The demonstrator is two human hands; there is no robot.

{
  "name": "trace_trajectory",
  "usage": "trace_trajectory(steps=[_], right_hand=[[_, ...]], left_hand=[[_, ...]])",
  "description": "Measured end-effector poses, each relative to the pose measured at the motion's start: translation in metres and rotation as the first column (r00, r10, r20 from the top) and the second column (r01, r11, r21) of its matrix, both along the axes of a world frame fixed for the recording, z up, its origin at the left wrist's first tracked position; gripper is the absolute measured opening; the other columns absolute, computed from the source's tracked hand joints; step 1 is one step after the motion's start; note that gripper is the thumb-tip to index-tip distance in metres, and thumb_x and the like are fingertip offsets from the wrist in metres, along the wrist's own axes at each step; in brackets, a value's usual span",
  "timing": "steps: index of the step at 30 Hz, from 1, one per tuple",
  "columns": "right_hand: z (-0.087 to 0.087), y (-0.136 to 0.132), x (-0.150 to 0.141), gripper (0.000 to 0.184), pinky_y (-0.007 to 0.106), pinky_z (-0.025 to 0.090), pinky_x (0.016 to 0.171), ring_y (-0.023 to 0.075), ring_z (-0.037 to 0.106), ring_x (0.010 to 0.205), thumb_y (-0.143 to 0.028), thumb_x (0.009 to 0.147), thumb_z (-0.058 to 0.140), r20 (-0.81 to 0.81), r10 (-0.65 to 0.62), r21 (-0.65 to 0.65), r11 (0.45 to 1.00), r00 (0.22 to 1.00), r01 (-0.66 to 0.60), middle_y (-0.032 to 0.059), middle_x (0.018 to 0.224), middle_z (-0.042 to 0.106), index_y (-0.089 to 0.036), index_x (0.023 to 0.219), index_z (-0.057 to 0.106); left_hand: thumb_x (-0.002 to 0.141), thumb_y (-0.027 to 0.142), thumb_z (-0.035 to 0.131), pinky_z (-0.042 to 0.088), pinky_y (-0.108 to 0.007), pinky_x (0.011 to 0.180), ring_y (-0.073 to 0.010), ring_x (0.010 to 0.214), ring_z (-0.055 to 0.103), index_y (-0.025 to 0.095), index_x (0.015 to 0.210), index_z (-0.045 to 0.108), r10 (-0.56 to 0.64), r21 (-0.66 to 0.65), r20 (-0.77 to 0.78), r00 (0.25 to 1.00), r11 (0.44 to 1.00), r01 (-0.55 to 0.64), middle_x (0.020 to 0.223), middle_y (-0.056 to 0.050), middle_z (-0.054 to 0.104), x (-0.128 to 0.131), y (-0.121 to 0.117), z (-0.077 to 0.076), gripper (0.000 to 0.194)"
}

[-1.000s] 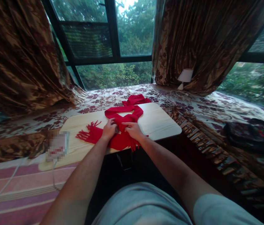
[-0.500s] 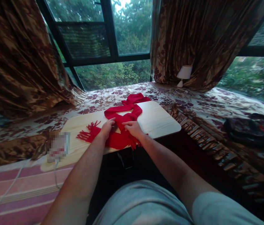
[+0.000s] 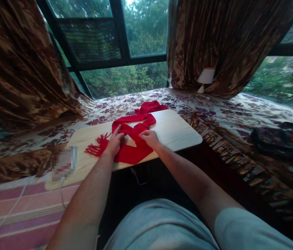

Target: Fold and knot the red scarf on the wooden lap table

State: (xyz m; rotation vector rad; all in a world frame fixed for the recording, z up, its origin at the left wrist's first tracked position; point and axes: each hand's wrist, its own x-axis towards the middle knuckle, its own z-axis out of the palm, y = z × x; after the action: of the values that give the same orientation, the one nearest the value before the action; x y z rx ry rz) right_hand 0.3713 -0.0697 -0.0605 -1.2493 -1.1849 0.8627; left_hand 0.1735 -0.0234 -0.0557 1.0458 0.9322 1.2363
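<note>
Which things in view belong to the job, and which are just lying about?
In the job:
red scarf
left hand and right hand, both at the scarf
table under it

Just about:
white lamp
dark bag
blurred-out item

Nothing legible — the red marking [image 3: 63, 169] on the pale object [image 3: 64, 160] is pixelated.

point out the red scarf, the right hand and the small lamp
Red scarf [image 3: 135, 134], head view: gathered part near its middle.
Right hand [image 3: 151, 138], head view: middle of the hand.
Small lamp [image 3: 206, 75], head view: its white shade.
</note>
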Motion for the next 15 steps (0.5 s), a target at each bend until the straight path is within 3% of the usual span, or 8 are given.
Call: trace_trajectory(steps=[4, 10, 15], right_hand=[[-0.0026, -0.0033, 0.0006, 0.007, 0.024, 0.046, 0.064, 0.0136, 0.061, 0.064, -0.021, 0.066, 0.069, -0.048, 0.074, 0.026, 0.997, 0.996, -0.073, -0.0011, 0.065, 0.071, -0.018, 0.067, 0.075], [-0.0091, 0.0024, 0.0056, 0.014, 0.023, 0.038, 0.055, 0.0103, 0.051, 0.055, -0.030, 0.063, 0.072, -0.203, 0.054, 0.009, 0.999, 0.978, -0.054, -0.0029, 0.058, 0.064, -0.017, 0.069, 0.075], [-0.0091, 0.0018, 0.0058, 0.019, 0.025, 0.041, 0.058, 0.0116, 0.054, 0.058, -0.035, 0.062, 0.074, -0.222, 0.005, 0.016, 1.000, 0.975, -0.002, -0.0014, 0.062, 0.067, -0.017, 0.069, 0.076]], left_hand=[[0.067, 0.023, 0.077, 0.052, -0.029, 0.084, -0.0168, 0.087, 0.068, 0.017, 0.120, 0.073, -0.129, -0.025, -0.090, 0.988, 0.992, 0.128, 0.094, -0.007, 0.075, 0.0042, -0.0009, -0.0002, 0.053], [0.071, 0.014, 0.067, 0.048, -0.021, 0.063, -0.0097, 0.063, 0.061, 0.014, 0.111, 0.074, 0.148, -0.062, 0.147, 0.978, 0.988, -0.140, 0.077, -0.002, 0.070, 0.0005, -0.0020, 0.0000, 0.041], [0.076, 0.011, 0.060, 0.051, -0.023, 0.068, -0.0109, 0.068, 0.063, 0.017, 0.112, 0.070, 0.262, -0.116, 0.281, 0.923, 0.964, -0.238, 0.084, -0.002, 0.070, 0.0000, -0.0035, 0.0033, 0.038]])
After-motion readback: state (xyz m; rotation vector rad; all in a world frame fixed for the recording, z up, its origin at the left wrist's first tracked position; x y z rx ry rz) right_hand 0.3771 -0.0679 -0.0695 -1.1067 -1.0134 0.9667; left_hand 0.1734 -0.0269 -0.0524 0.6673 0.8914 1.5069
